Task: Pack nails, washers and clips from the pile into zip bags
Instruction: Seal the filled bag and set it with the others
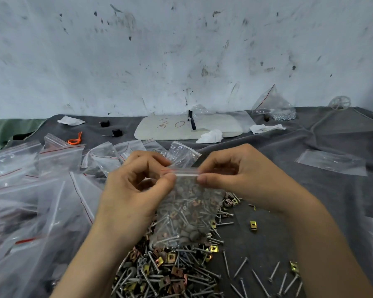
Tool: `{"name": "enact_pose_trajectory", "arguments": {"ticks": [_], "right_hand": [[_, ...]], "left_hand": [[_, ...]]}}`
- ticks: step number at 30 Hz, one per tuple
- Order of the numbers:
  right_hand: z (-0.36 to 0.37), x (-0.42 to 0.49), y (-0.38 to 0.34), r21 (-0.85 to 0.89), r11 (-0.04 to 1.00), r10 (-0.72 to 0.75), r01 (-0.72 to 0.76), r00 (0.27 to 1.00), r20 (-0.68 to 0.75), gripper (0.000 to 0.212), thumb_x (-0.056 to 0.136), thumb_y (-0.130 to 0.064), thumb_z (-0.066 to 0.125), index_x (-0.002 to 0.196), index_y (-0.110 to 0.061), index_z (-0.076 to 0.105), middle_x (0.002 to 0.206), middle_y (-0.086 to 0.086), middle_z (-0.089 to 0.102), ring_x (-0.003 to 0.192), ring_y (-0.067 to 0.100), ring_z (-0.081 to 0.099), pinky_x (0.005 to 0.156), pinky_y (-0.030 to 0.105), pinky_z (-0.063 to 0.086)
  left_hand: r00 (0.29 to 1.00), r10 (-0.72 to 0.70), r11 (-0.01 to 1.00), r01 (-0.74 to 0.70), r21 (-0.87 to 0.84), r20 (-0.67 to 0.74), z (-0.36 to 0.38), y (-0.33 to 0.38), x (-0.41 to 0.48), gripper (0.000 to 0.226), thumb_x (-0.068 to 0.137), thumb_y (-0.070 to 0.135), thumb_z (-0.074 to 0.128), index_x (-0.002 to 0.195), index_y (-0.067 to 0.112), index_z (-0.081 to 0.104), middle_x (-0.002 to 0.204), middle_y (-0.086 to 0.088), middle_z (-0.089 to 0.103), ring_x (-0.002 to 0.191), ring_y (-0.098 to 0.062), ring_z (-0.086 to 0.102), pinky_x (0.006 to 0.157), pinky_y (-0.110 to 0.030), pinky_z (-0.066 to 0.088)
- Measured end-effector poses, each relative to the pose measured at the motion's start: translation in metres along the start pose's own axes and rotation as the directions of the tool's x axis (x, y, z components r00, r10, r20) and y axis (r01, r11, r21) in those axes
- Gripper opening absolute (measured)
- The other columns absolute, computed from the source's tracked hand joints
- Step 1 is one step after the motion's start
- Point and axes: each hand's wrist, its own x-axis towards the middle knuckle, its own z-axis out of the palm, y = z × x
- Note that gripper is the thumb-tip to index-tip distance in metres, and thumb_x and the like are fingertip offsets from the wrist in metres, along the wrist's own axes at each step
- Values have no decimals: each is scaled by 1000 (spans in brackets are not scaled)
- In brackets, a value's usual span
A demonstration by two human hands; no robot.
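At far left a heap of clear red-striped zip bags (30, 190) lies on the grey cloth-covered counter (323, 134). The left hand (134, 190) has its grip closed in a thumb-and-forefinger pinch on the left end of the seal of a small clear zip bag (187, 214) filled with nails, washers and clips. The bag hangs upright over the loose pile of grey nails and brass clips (170, 274). The right hand (246, 179) pinches the seal's right end likewise. An empty flat clear bag (332, 162) lies well apart at right.
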Motion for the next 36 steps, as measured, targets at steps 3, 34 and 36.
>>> {"name": "enact_pose_trajectory", "arguments": {"ticks": [3,34,36], "right_hand": [[-11,-5,4,5,1000,22,-22,1000,-19,6,78,-25,74,74,-20,75,66,-5,70,58,0,54,54,11,39],[-70,-27,75,262,929,366,-261,757,-541,11,82,-27,70,74,-20,72,83,0,71,80,12,60,74,28,49],[-96,-28,105,261,904,423,-339,616,-664,8,84,-26,69,81,-19,71,92,-1,70,84,12,59,73,19,48]], "left_hand": [[1000,-2,1000,1,-28,-23,-1,0,1,25,76,13,79,59,25,65,86,10,67,78,-1,61,68,-10,48],[936,-194,913,63,-402,-294,-13,-30,13,5,82,18,61,82,14,58,100,-2,70,93,-15,73,78,-18,56],[923,-162,949,48,-313,-350,-16,-32,16,22,93,15,57,114,22,55,132,4,55,111,-16,66,90,-26,55]]}}
